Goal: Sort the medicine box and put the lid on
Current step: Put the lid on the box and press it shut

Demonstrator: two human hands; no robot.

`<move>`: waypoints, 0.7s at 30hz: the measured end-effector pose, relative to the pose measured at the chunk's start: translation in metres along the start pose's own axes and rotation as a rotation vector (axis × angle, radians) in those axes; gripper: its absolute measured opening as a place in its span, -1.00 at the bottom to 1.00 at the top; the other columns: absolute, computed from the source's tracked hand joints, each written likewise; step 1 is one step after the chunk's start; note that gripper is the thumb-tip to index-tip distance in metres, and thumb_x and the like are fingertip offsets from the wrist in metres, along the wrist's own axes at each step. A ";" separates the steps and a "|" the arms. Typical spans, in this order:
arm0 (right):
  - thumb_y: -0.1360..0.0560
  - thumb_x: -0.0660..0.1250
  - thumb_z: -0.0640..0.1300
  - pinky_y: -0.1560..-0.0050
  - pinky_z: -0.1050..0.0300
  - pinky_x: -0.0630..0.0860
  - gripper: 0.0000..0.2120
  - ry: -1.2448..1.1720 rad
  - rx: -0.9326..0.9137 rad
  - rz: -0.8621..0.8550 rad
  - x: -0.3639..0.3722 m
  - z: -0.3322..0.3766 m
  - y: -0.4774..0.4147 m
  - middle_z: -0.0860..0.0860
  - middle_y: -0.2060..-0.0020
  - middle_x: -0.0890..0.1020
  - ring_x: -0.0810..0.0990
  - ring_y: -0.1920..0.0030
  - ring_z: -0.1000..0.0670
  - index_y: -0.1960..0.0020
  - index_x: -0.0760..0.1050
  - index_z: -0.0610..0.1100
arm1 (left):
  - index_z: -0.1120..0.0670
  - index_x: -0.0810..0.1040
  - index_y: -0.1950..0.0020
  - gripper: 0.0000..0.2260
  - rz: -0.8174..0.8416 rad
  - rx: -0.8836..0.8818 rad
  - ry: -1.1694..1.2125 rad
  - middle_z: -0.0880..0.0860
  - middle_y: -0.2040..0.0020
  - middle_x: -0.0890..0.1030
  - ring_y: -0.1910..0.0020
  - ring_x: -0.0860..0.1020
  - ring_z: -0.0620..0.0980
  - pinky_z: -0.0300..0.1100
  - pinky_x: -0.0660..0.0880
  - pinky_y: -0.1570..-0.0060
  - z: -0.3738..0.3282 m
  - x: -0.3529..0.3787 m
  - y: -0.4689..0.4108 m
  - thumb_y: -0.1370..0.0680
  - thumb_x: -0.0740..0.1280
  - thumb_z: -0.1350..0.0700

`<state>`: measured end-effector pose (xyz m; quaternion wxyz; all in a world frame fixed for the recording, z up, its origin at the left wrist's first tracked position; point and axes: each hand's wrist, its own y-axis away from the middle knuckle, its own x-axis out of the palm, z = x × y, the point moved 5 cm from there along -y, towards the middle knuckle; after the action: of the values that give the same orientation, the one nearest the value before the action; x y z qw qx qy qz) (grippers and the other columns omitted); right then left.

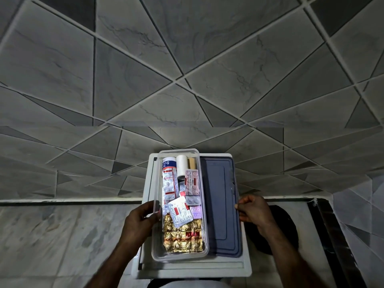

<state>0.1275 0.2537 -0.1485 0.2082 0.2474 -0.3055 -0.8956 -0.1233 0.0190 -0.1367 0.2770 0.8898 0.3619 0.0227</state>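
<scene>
A clear plastic medicine box (204, 225) stands on a white tray (245, 265). Inside lie a gold blister sheet (182, 235), several silver and red pill strips (179, 210), a white tape roll (181, 165) and an adhesive tape tube (168, 164). The dark blue-grey lid (220, 204) lies flat on the tray, right of the box. My left hand (141, 219) grips the box's left wall, thumb over the rim. My right hand (254, 208) pinches the lid's right edge.
The tray rests on a pale marble counter (62, 235) against a grey patterned tile wall (187, 69). A dark round object (288, 231) sits on the counter just right of the tray, under my right wrist. A dark strip (324, 235) runs along the far right.
</scene>
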 end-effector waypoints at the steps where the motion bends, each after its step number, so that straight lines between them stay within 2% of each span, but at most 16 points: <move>1: -0.42 0.42 -0.36 0.09 -0.10 0.64 -0.83 0.014 -0.002 -0.011 0.004 -0.001 0.000 -0.17 0.27 0.61 0.60 0.23 -0.12 0.26 0.48 -0.20 | 0.00 0.63 -0.16 -0.73 -0.001 0.002 -0.005 0.00 -0.08 0.70 -0.03 0.67 0.04 -0.20 0.55 0.28 -0.001 0.000 0.000 -0.52 0.38 0.26; 6: -0.41 0.43 -0.35 0.27 0.09 0.64 -0.86 0.147 -0.037 -0.060 0.014 0.004 0.001 -0.11 0.33 0.63 0.62 0.35 -0.02 0.27 0.52 -0.20 | -0.02 0.63 -0.13 -0.74 0.017 0.000 0.002 -0.01 -0.07 0.71 -0.01 0.68 0.02 -0.21 0.57 0.28 -0.002 0.001 -0.002 -0.52 0.38 0.26; 8: -0.42 0.40 -0.33 0.20 0.00 0.67 -0.85 0.208 -0.065 -0.088 0.015 0.008 0.000 -0.09 0.34 0.65 0.63 0.34 -0.05 0.29 0.55 -0.15 | -0.01 0.62 -0.15 -0.75 0.023 0.012 -0.003 -0.02 -0.06 0.70 0.03 0.68 -0.01 -0.30 0.55 0.35 -0.004 0.003 -0.001 -0.53 0.38 0.26; 10: -0.40 0.41 -0.21 0.09 -0.09 0.65 -0.93 0.295 -0.159 -0.131 0.016 0.017 0.000 -0.08 0.30 0.68 0.66 0.28 -0.10 0.25 0.56 -0.11 | 0.01 0.62 -0.16 -0.75 0.025 0.036 -0.018 0.00 -0.06 0.70 0.07 0.66 -0.02 -0.35 0.51 0.37 -0.006 0.004 0.000 -0.53 0.37 0.27; 11: -0.39 0.43 -0.13 0.08 -0.05 0.63 -0.92 0.333 -0.213 -0.157 0.017 0.023 0.001 -0.08 0.27 0.68 0.66 0.24 -0.11 0.19 0.57 -0.13 | 0.01 0.62 -0.16 -0.74 0.025 0.044 -0.022 0.00 -0.07 0.70 0.07 0.67 0.01 -0.33 0.51 0.35 -0.007 0.004 0.000 -0.53 0.37 0.27; 13: -0.39 0.46 0.05 0.15 0.11 0.55 -0.73 0.392 -0.268 -0.187 0.022 0.037 0.005 -0.04 0.25 0.66 0.62 0.21 -0.06 0.11 0.55 -0.14 | -0.04 0.62 -0.13 -0.74 0.025 0.041 -0.024 -0.02 -0.07 0.70 0.04 0.68 0.04 -0.23 0.55 0.32 -0.006 0.004 -0.001 -0.53 0.37 0.26; 15: -0.39 0.43 0.13 0.23 0.18 0.43 -0.67 0.484 -0.322 -0.217 0.028 0.048 0.005 -0.01 0.24 0.62 0.59 0.21 -0.03 0.09 0.51 -0.12 | -0.10 0.63 -0.09 -0.74 0.026 0.044 -0.030 -0.04 -0.05 0.71 0.04 0.69 0.04 -0.13 0.58 0.28 -0.007 0.004 -0.001 -0.53 0.38 0.25; 17: -0.43 0.40 0.11 0.22 0.18 0.43 -0.69 0.582 -0.365 -0.235 0.035 0.057 0.003 -0.04 0.19 0.63 0.60 0.19 -0.06 0.06 0.50 -0.14 | -0.13 0.62 -0.07 -0.74 0.028 0.054 -0.038 -0.05 -0.05 0.71 0.02 0.69 0.03 -0.09 0.60 0.20 -0.008 0.005 -0.001 -0.53 0.38 0.24; 21: -0.50 0.31 -0.06 0.21 0.16 0.43 -0.82 0.650 -0.402 -0.305 0.039 0.070 0.004 -0.14 0.17 0.66 0.63 0.15 -0.15 0.08 0.48 -0.19 | -0.20 0.62 -0.03 -0.72 0.036 0.069 -0.050 -0.08 -0.05 0.71 0.00 0.68 0.01 -0.09 0.61 0.18 -0.009 0.009 -0.001 -0.53 0.39 0.22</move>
<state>0.0576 0.2618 -0.1098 0.2027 0.5142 -0.0025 -0.8334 -0.1197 0.0295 -0.1307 0.2545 0.9056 0.3393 -0.0071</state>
